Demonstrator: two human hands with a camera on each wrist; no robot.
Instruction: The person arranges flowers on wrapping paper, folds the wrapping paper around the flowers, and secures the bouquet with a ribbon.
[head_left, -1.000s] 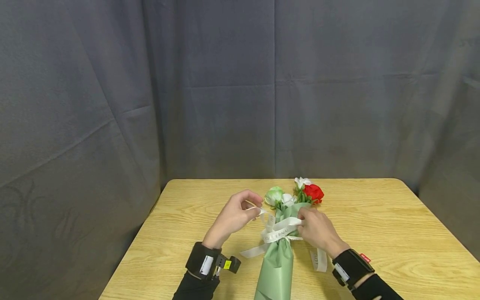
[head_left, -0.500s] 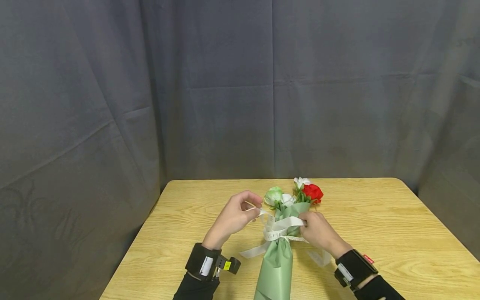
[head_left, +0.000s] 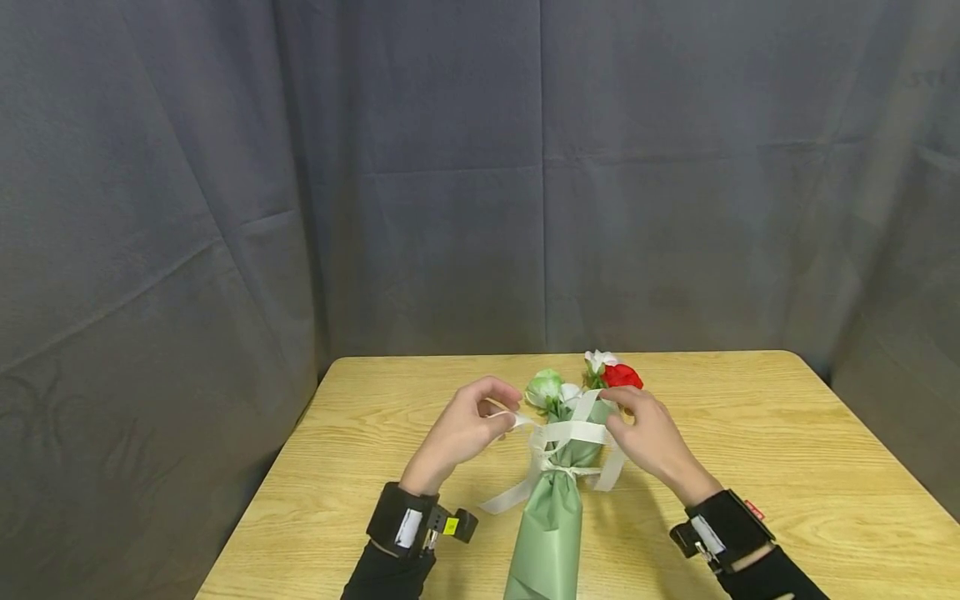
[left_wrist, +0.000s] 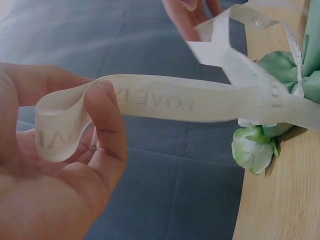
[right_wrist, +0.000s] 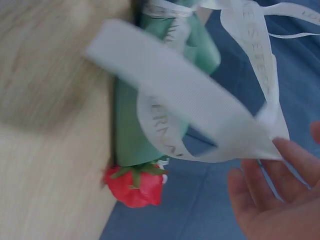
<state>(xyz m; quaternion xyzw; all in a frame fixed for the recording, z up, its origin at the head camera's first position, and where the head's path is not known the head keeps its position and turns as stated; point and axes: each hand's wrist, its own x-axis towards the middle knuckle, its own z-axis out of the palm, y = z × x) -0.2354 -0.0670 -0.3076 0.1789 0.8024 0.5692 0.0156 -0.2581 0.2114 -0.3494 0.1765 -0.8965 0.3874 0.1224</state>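
A bouquet wrapped in green paper lies on the table, its flowers pointing away. White ribbon printed with lettering is tied round its gathered neck. Left of the flowers, my left hand pinches a folded loop of ribbon between thumb and fingers. My right hand, above the bouquet's right side, holds another stretch of ribbon at its fingertips, the thumb standing apart. One loose tail slants down over the paper in the right wrist view. A red rose shows at the paper's open end.
The wooden table ends at a grey curtain. A pale green flower and a white flower sit at the bouquet's top. A ribbon tail lies left of the neck.
My right hand has risen and opened out slightly, lifting its ribbon up and over toward the flowers; the tail at right now hangs closer to the bouquet. My left hand keeps its loop in place.
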